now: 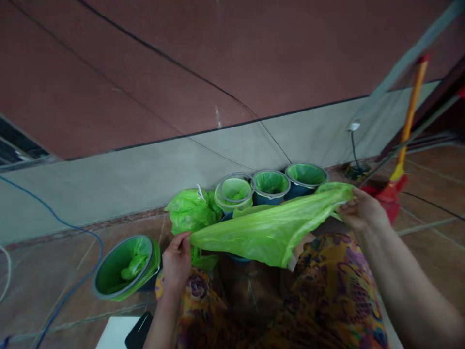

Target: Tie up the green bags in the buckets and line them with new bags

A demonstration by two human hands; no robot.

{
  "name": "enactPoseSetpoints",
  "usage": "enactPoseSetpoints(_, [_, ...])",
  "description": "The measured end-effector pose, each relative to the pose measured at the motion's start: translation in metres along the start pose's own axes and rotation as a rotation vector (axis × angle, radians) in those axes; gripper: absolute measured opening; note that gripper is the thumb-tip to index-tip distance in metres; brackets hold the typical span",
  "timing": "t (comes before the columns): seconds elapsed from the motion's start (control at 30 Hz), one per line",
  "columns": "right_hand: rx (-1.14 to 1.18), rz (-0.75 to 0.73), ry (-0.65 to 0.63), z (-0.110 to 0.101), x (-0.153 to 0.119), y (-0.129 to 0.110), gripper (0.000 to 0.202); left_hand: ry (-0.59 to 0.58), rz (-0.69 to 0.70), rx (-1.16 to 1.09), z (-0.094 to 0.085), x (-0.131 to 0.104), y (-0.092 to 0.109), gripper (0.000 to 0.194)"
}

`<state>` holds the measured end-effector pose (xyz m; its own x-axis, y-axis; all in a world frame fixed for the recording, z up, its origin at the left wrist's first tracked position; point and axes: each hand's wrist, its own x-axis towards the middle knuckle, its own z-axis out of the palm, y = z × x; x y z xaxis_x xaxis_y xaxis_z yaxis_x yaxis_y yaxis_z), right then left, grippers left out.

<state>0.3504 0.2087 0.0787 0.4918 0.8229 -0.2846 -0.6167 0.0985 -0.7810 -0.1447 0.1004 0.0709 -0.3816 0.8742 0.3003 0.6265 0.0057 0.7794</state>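
Note:
A light-green plastic bag (254, 230) is stretched sideways between my two hands, above my lap. My left hand (177, 257) pinches its narrow, gathered corner. At the wider end, my right hand (359, 209) grips the bag near its mouth, fingers partly hidden. Beneath the bag a dark blue bin (238, 258) shows only in part. Just beyond my left hand lies a filled green bag (192, 208) tied with white string. Left of that hand, a tilted bin (100, 274) has a green liner inside with its edge folded outside.
Along the wall stand lined bins, among them a white one (221, 198) with a loose grey ring (253, 186), and two blue ones (271, 196) (305, 190). A red dustpan (390, 198) stands at right. A blue cable (85, 278) crosses the tiles; a dark phone (139, 332) lies lower left.

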Motion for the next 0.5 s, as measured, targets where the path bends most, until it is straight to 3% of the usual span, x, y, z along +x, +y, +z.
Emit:
enactPoseSetpoints(0.07, [0.047, 0.063, 0.021, 0.009, -0.028, 0.017, 0.031, 0.032, -0.03, -0.094, 0.0, 0.0, 0.003, 0.032])
enactPoseSetpoints(0.1, [0.031, 0.078, -0.079, 0.012, -0.045, 0.032, 0.031, 0.036, -0.054, -0.147, 0.001, -0.001, 0.006, 0.033])
enactPoseSetpoints(0.23, [-0.438, 0.258, -0.343, 0.009, -0.119, 0.12, 0.049, 0.042, -0.153, -0.311, 0.007, -0.004, 0.02, 0.035])
enactPoseSetpoints(0.33, [-0.652, 0.394, -0.386, 0.001, -0.155, 0.175, 0.046, 0.042, -0.201, -0.363, 0.007, -0.003, 0.025, 0.036])
enactPoseSetpoints(0.4, [-0.641, 0.44, -0.416, 0.0, -0.161, 0.186, 0.036, 0.053, -0.223, -0.359, 0.003, -0.001, 0.024, 0.038])
enactPoseSetpoints(0.5, [-0.564, 0.462, -0.411, 0.012, -0.145, 0.159, 0.032, 0.096, -0.248, -0.305, -0.005, 0.006, 0.016, 0.038])
